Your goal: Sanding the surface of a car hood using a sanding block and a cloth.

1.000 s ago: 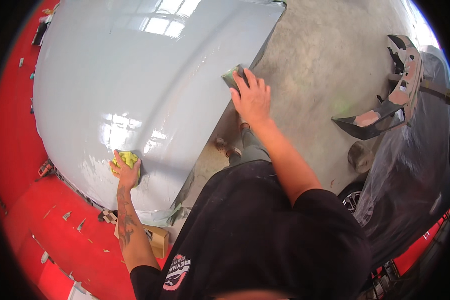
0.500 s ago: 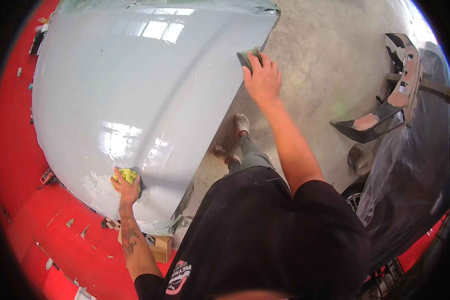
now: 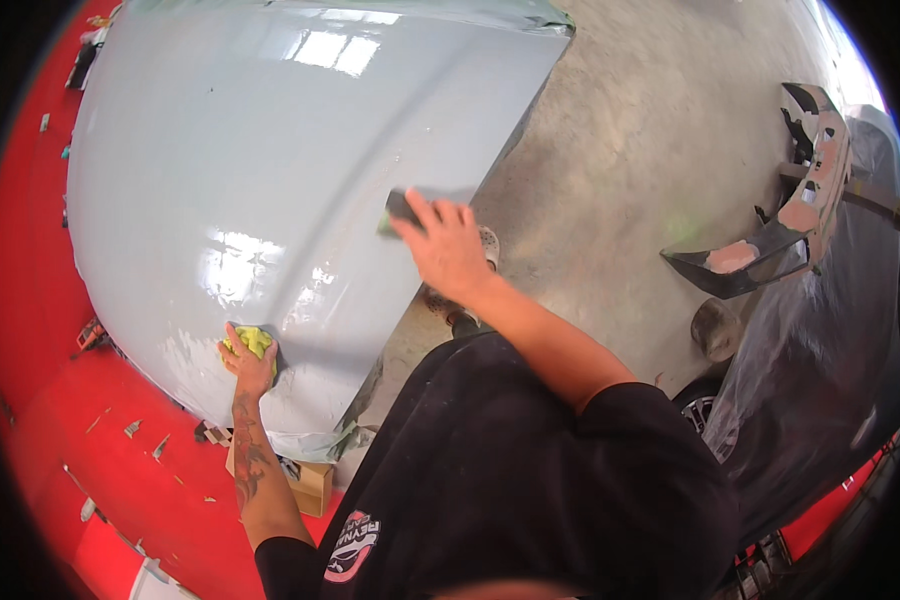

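A pale grey, wet-looking car hood (image 3: pixel 200 160) fills the left and middle, with window reflections on it. Against its near left part, my left hand (image 3: pixel 253 372) presses a crumpled yellow-green cloth (image 3: pixel 256 340), fingers closed around it. Nearer the right edge of the hood, my right hand (image 3: pixel 452 252) grips a dark sanding block (image 3: pixel 401 206) with a green side, held against the surface. Motion blurs the block and fingertips slightly. Wet streaks and drops show on the panel between the two hands.
Masking film (image 3: pixel 470 12) lines the hood's far edge. At right stands a patched bumper (image 3: pixel 828 165) beside a plastic-draped vehicle (image 3: pixel 820 330) and a round container (image 3: pixel 716 330). A cardboard box (image 3: pixel 313 488) lies below the hood. Scraps litter the red floor (image 3: pixel 45 430).
My right hand has moved the sanding block left and nearer, from the hood's right edge onto the panel. My left hand stays on the cloth at nearly the same spot.
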